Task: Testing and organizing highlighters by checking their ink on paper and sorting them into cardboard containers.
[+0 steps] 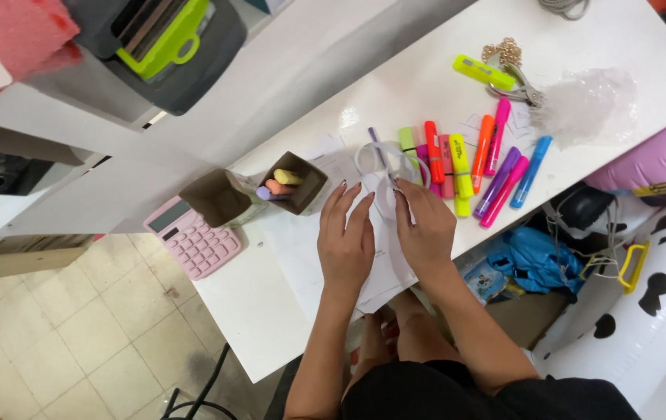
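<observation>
Now | left hand flat on white paper | right hand pinching its top

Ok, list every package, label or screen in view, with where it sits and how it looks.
Brown carton: open, left of the hands, pastel highlighters inside.
Second brown carton: open, beside the first.
Pink calculator: table's left edge, small grey screen.
Blue packet: below the table's right side, crumpled.
White paper: under the left hand and right hand.

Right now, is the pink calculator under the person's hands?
No, the pink calculator lies apart at the table's edge, while both hands rest on white paper.
</observation>
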